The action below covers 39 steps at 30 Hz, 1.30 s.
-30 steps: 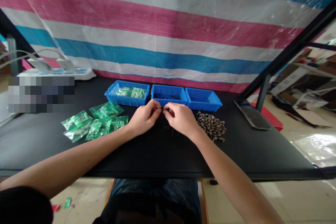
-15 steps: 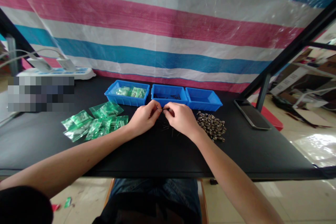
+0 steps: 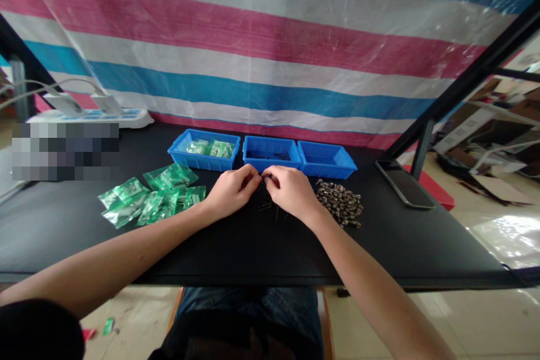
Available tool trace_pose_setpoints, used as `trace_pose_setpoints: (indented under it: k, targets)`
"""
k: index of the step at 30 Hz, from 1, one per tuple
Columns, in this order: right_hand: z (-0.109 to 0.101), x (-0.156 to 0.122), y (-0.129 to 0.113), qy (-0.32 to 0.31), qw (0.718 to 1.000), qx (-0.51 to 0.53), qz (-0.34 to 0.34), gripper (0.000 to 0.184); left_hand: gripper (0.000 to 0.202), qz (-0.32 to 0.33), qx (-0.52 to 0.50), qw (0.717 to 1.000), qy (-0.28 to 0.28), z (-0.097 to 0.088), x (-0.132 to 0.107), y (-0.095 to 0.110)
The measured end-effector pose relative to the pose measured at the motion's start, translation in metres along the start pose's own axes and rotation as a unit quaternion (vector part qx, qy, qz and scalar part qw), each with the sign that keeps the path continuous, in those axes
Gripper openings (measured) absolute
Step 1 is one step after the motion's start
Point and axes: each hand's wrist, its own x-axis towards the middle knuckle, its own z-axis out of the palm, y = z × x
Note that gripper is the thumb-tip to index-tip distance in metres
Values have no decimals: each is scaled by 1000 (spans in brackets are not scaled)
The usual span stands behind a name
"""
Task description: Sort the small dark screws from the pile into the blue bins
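Note:
My left hand and my right hand meet fingertip to fingertip above the black table, just in front of the middle blue bin. Both are closed in a pinch. Something small and dark shows between the fingertips, too small to name. Beneath my right hand lie several thin dark pins, partly hidden by it. A heap of small brownish metal pieces sits right of that hand. Left of my left hand are several green-and-clear plastic packets with small parts inside.
The left blue bin holds green packets; the right blue bin stands beside the middle one, which has dark small parts in it. A phone lies at the right. A white power strip is at the back left, before a striped sheet.
Both hands stay together in nearly the same place, with the fingertips slightly lower than before. The bins, packets and heap look unchanged.

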Motion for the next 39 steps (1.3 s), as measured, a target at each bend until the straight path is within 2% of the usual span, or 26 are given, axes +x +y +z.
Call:
trace_pose_setpoints:
  k: [20,39]
  targets:
    - [0,0,0,4,1000,-20,4,17,10,8,-5,1000,12,1,0,-3]
    - [0,0,1,-5,999,-39,-4,19,15,8,-3,1000,13,0,0,-1]
